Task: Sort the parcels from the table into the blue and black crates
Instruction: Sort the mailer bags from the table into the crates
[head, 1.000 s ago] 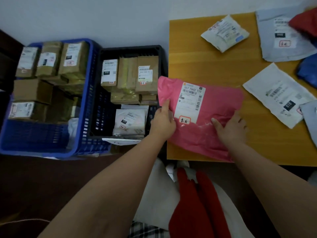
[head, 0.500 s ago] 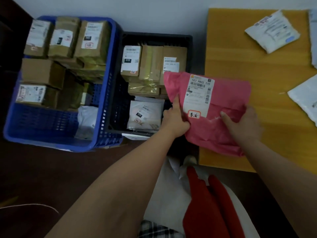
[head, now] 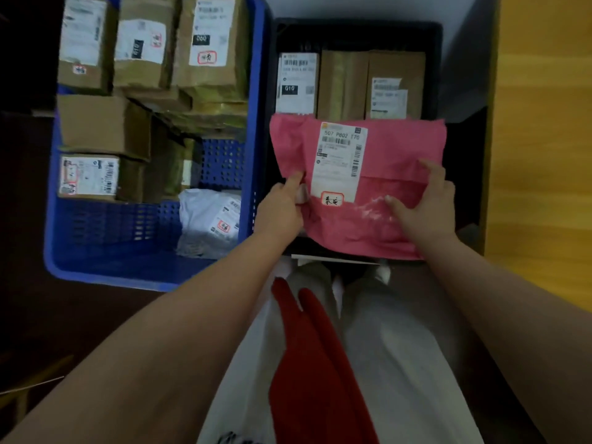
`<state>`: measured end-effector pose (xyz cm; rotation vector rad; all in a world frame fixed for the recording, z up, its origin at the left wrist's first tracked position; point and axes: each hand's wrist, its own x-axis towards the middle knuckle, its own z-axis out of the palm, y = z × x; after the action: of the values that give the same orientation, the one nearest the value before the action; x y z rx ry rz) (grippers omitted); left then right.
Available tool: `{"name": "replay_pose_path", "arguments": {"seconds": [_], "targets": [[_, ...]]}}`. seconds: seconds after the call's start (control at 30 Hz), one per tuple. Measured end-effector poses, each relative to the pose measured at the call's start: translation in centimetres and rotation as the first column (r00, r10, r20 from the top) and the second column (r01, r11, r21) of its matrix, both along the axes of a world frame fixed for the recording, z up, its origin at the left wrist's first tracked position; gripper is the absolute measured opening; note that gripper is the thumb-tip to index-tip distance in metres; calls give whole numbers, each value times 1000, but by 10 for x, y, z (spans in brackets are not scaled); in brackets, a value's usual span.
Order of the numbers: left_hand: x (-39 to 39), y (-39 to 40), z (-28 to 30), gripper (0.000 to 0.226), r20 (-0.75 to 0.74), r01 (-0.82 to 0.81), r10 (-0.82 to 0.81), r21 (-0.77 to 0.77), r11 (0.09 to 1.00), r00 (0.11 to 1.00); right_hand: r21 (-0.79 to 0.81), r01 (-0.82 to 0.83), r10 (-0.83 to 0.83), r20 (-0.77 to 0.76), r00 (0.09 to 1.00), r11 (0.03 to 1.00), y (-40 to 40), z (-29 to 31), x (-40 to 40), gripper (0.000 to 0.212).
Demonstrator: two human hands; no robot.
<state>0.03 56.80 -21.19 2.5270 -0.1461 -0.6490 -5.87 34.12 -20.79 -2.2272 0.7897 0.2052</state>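
The blue crate (head: 153,270) fills the left of the view, its near wall low and perforated. Brown cardboard boxes (head: 102,123) pack its far half and left side, several with white labels, and a grey mailer (head: 208,225) lies in the near right corner; some open crate bottom shows in front of the boxes. Touching its right wall stands the black crate (head: 355,30). Along that crate's far end a row of brown parcels (head: 342,84) stands upright, edge to edge from wall to wall, so the free space in it is the near half.

Over that near half is the pink parcel (head: 390,155), a soft plastic mailer with a white shipping label facing up; its lower edge hangs just past the crate's near rim. The left hand (head: 282,209) pinches the parcel's left edge, thumb on top beside the label. The right hand (head: 426,203) grips the right side, fingers curled over the top of the wrinkled plastic.

To the right of the black crate a dark narrow gap separates it from the yellow wooden worktop (head: 544,155), whose vertical edge runs down the frame. A pale wall shows beyond the black crate. The floor on the left is dark.
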Motion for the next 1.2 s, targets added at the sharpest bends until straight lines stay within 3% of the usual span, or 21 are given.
{"name": "replay_pose_path", "arguments": {"seconds": [0.13, 0.27, 0.47, 0.67, 0.87, 1.2], "targets": [[2, 11, -22, 60, -110, 17, -17, 2, 1000, 994, 51, -10, 12, -52, 999, 999, 12, -24, 5, 69], [-2, 11, -50, 58, -281, 57, -27, 98, 994, 959, 65, -4, 14, -148, 989, 998, 20, -61, 2, 53], [-7, 3, -92, 36, -441, 42, 41, 177, 983, 897, 68, 13, 12, -345, 939, 998, 28, -115, 1, 53], [3, -9, -133, 45, -499, 39, 87, 237, 971, 862, 53, -10, 29, -385, 922, 999, 26, -156, 12, 56], [13, -14, -149, 77, -632, 26, 176, 297, 954, 755, 177, -130, 205, -515, 832, 975, 21, -179, 24, 64], [13, -22, -77, 48, -412, 160, -46, 247, 956, 910, 91, -255, 267, -481, 835, 963, 16, -103, 20, 53]]}}
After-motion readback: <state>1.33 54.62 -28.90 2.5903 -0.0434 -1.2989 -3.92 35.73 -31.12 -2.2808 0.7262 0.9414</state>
